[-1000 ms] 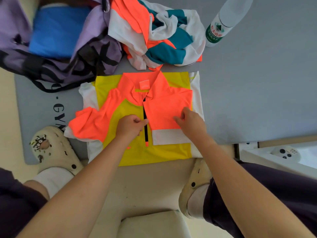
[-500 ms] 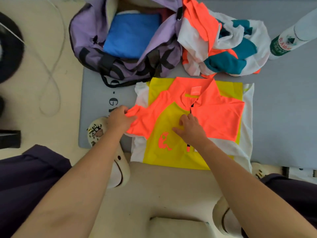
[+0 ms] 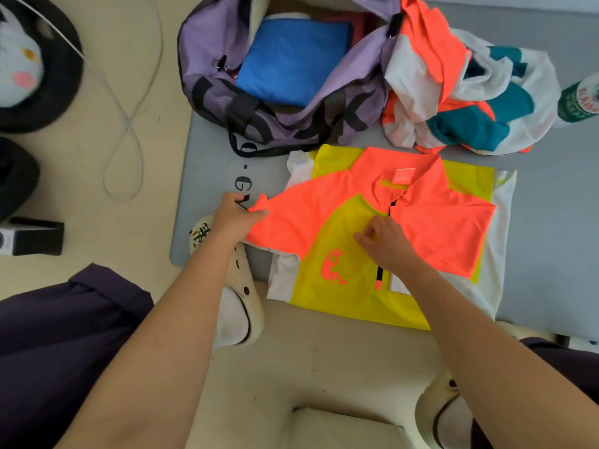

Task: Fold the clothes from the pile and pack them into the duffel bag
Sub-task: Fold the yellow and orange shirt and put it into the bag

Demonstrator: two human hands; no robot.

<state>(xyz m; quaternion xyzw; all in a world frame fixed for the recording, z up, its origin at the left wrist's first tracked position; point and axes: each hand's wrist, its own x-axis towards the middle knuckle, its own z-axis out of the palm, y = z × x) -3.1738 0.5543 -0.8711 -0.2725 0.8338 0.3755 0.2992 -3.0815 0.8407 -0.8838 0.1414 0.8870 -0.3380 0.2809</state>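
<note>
An orange, yellow and white shirt [image 3: 350, 296] lies flat on the grey mat [image 3: 207, 163], collar away from me. My left hand [image 3: 235, 218] pinches the end of its orange left sleeve and holds it stretched out to the left. My right hand [image 3: 384, 243] rests on the yellow chest beside the zip, fingers curled onto the fabric. Its right sleeve lies folded across the body. Behind it, a purple duffel bag [image 3: 223, 59] stands open with a folded blue garment [image 3: 291, 59] inside. A crumpled pile of orange, white and teal clothes [image 3: 470, 92] lies right of the bag.
A green-labelled plastic bottle [image 3: 580, 102] lies at the right edge. A white cable [image 3: 129, 102] loops over the beige floor on the left, near a black round cushion [image 3: 61, 92] and a small black box [image 3: 32, 236]. My cream clogs [image 3: 240, 303] flank the shirt's near edge.
My left hand left the shirt's chest, took hold of the left sleeve and pulled it out to the left. My right hand shifted from the folded right sleeve to the chest. The view swung left.
</note>
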